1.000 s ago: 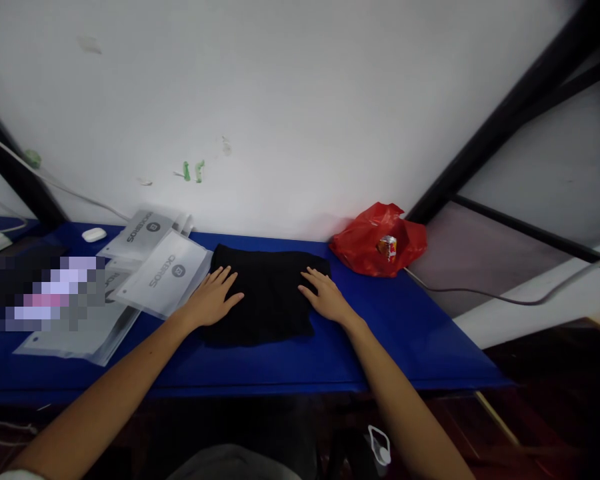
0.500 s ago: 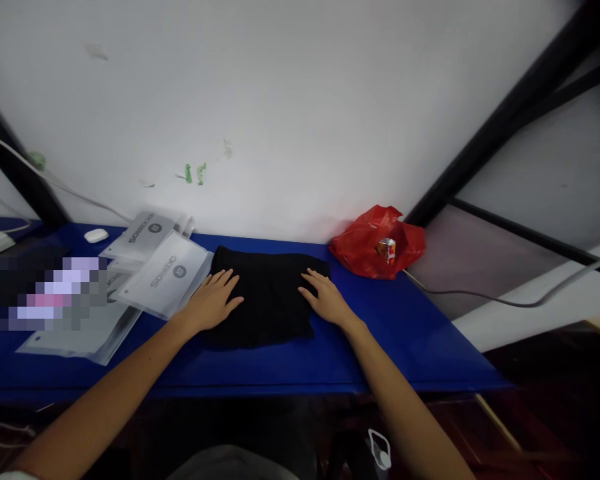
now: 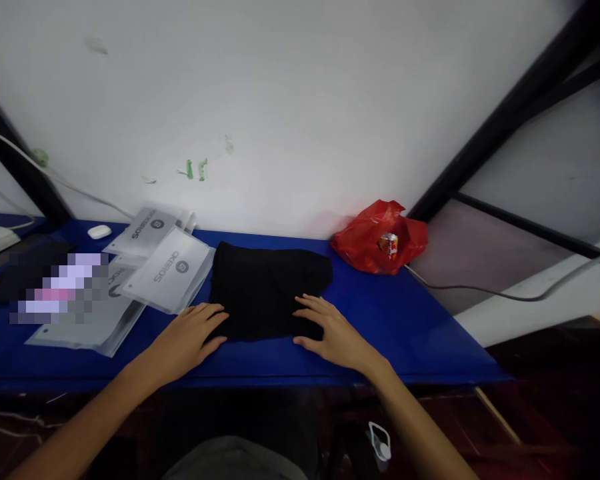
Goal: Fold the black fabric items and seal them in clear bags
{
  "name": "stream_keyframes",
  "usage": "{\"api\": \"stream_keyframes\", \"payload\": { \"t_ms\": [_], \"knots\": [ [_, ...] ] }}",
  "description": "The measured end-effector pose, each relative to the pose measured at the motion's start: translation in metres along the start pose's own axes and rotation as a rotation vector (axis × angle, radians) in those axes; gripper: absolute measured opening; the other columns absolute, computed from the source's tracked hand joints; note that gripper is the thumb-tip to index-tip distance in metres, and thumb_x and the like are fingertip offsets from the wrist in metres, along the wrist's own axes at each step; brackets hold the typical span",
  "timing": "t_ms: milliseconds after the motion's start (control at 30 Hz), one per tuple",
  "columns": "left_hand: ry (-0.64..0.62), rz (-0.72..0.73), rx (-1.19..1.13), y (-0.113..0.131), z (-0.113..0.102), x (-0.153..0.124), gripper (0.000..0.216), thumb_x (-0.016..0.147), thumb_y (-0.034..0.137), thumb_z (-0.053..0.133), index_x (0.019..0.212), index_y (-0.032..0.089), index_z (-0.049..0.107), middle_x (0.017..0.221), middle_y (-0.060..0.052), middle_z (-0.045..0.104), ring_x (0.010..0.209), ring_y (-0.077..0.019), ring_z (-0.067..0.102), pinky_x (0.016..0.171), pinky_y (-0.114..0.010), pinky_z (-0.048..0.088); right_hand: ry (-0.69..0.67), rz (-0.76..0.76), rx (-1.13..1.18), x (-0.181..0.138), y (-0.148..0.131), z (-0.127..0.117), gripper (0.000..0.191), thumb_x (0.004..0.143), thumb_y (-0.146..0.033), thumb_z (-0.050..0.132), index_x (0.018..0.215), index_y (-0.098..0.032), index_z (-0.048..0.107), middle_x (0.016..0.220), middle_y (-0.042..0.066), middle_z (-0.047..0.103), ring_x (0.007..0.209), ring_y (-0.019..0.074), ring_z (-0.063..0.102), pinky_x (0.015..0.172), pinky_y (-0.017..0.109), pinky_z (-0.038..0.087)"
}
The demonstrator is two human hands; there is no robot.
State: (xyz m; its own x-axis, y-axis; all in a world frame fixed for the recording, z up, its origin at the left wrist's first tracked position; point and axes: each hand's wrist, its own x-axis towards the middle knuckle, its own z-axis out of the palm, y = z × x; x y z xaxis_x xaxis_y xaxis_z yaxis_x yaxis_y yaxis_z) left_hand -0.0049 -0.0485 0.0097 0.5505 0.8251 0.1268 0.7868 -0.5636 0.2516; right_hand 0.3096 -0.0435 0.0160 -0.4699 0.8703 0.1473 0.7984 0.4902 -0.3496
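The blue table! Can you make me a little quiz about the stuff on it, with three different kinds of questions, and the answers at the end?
1. True or false: the red bag is to the right of the cloth.
2. What is printed on the plastic bags?
a) stars
b) letters
c) flowers
3. Fill in the colour: the left hand and the right hand are both at the ____ cloth.

Key: 1. True. 2. b, letters. 3. Black.
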Motion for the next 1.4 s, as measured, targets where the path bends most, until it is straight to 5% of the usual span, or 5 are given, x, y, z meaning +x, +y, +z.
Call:
{"api": "stream_keyframes", "payload": {
  "t_ms": [267,700,967,1400],
  "knots": [
    [0.059,0.008,0.029,-0.003,0.005,0.003,0.028,0.088,0.016,0.043,0.107,0.019,0.062,0.116,-0.007,0.063,0.108,-0.0214,0.056,0.095,-0.039,0.044,0.089,-0.026,-0.052,-0.002,0.005,0.006,0.024,0.080,-0.017,0.056,0.101,-0.021,0.066,0.131,0.010,0.056,0.128,0.0255,0.044,0.108,0.052,0.033],
    [0.010,-0.091,-0.149,0.003,-0.026,-0.005,0.023,0.089,0.031,0.042,0.095,0.022,0.063,0.094,-0.004,0.067,0.088,-0.0202,0.062,0.078,-0.033,0.048,0.066,-0.019,0.114,-0.009,-0.004,-0.013,0.014,0.083,-0.023,0.055,0.090,-0.023,0.067,0.127,0.007,0.059,0.125,0.0248,0.048,0.103,0.048,0.041],
    [0.143,-0.324,-0.330,0.002,-0.045,0.019,0.031,0.086,0.042,0.046,0.103,0.022,0.062,0.085,-0.001,0.068,0.068,-0.0167,0.061,0.065,-0.029,0.048,0.100,0.044,0.239,0.020,-0.007,-0.040,0.016,0.083,-0.031,0.055,0.073,-0.023,0.063,0.122,0.004,0.062,0.121,0.0238,0.051,0.101,0.046,0.041],
    [0.050,-0.421,0.135,-0.007,-0.014,0.058,0.029,0.087,0.025,0.042,0.109,0.018,0.060,0.099,-0.011,0.066,0.095,-0.0278,0.060,0.070,-0.035,0.049,0.224,0.221,-0.001,0.069,0.032,0.012,0.009,0.071,-0.021,0.068,0.077,-0.020,0.062,0.118,0.012,0.062,0.117,0.0282,0.053,0.097,0.046,0.044]
  ]
}}
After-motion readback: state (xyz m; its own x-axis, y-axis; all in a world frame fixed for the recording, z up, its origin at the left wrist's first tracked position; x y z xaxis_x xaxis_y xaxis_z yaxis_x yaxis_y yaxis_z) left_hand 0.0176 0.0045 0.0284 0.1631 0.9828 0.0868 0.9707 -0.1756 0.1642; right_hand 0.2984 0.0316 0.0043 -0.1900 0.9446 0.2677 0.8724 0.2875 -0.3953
